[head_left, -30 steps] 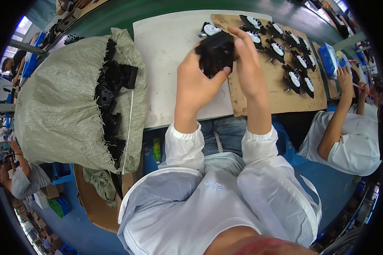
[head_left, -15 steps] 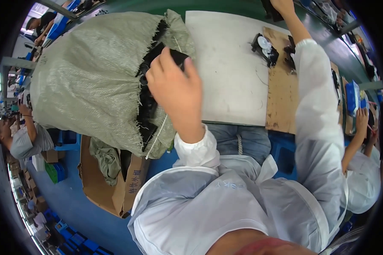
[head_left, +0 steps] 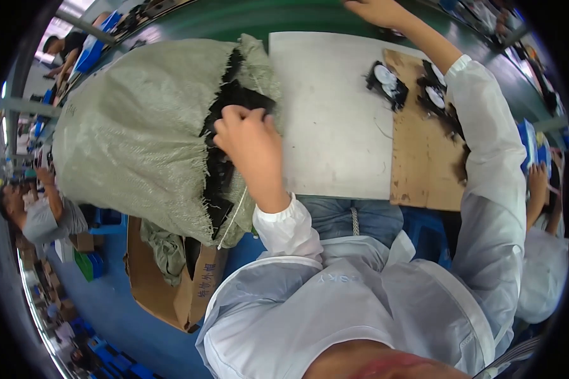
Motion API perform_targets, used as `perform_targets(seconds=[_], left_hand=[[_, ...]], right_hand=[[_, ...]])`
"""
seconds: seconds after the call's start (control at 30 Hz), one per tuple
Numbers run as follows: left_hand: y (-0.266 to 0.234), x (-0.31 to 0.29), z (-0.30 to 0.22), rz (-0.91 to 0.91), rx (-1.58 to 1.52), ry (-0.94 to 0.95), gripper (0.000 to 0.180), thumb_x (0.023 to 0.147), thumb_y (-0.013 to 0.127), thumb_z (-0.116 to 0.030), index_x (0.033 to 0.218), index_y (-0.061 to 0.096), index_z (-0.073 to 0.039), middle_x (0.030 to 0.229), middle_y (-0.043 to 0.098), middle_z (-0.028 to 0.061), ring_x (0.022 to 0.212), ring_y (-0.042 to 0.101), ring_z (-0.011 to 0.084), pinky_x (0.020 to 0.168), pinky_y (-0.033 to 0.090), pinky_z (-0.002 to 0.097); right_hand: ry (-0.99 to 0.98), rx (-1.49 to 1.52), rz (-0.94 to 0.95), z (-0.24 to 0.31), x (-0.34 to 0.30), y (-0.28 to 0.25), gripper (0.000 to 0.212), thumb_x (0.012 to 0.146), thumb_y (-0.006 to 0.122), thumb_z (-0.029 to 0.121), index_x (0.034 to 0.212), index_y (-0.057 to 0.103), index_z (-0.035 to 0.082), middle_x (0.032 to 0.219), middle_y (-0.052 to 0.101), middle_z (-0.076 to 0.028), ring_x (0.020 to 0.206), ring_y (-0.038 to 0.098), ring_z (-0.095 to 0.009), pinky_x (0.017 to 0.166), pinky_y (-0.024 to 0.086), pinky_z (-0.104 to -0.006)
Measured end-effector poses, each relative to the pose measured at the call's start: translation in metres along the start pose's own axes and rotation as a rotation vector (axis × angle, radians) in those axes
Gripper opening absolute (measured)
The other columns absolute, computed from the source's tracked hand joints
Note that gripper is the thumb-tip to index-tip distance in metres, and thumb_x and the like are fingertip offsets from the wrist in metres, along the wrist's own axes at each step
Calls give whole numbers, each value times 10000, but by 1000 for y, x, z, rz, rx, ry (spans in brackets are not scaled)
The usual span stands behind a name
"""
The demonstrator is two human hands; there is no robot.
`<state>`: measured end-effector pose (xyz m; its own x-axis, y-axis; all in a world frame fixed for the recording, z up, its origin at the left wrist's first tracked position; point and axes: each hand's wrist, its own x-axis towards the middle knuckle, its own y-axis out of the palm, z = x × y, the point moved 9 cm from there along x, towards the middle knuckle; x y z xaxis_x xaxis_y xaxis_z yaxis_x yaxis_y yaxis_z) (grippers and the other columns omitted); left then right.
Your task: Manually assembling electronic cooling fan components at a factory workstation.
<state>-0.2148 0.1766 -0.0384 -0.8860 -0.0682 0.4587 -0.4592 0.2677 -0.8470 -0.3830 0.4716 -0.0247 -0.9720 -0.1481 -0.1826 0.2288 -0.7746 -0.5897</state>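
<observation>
My left hand (head_left: pixel 251 144) is at the mouth of a large grey-green woven sack (head_left: pixel 139 132). Its fingers are bent in and closed on a flat black plastic part (head_left: pixel 254 98), though the fingertips are partly hidden. More black parts (head_left: pixel 216 174) fill the frayed opening below the hand. Far off at the top edge, my right hand (head_left: pixel 380 10) reaches past the white board, partly cut off by the picture, its visible fingers stretched leftward with nothing seen in them. Black parts with white discs, one (head_left: pixel 386 84) at the wooden board's left edge, another (head_left: pixel 435 96) further right, lie near my right forearm.
A white board (head_left: pixel 332 120) covers the middle of the table, with a wooden board (head_left: pixel 423 170) to its right. An open cardboard box (head_left: pixel 202 287) holding crumpled sacking (head_left: pixel 164 252) stands on the floor at left. Other people sit working on both sides.
My right hand has moved leftward along the far edge, and the dark object it held no longer shows in it. The left hand's fingers have curled in more. The whole view has shifted slightly.
</observation>
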Motion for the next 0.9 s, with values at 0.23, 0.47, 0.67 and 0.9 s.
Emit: perform_targets(seconds=[0.23,0.47,0.67,0.9], left_hand=[[-42,-16,-48,-136,-869,110,169,745,721,-74,909,743,-36,928,560,77,829,519,238,760,427,349],[14,-21,-145,126,-1198,347,256,799,713,-81,1044,711,-8,936,654,104,767,589,200,704,502,306],[105,18,-136,286,-866,-83,323,845,686,-130,1115,680,47,962,715,154,794,659,236,748,535,325],[132,28,-147,367,-875,-120,267,849,677,-115,1032,710,76,867,727,163,819,692,229,769,548,312]], right_hand=[[196,715,203,39,-134,125,508,986,479,439,1155,592,-26,1102,644,-165,884,650,-259,838,537,-370],[9,1031,-348,-59,-200,68,405,973,553,391,1094,596,6,992,669,-112,866,641,-177,798,521,-291],[-144,798,-681,-74,-246,39,340,957,595,296,1118,614,-2,1001,685,-100,886,635,-157,792,509,-255],[-202,765,-666,-69,-249,27,347,945,612,276,1138,619,-12,1056,685,-112,929,623,-159,844,495,-265]])
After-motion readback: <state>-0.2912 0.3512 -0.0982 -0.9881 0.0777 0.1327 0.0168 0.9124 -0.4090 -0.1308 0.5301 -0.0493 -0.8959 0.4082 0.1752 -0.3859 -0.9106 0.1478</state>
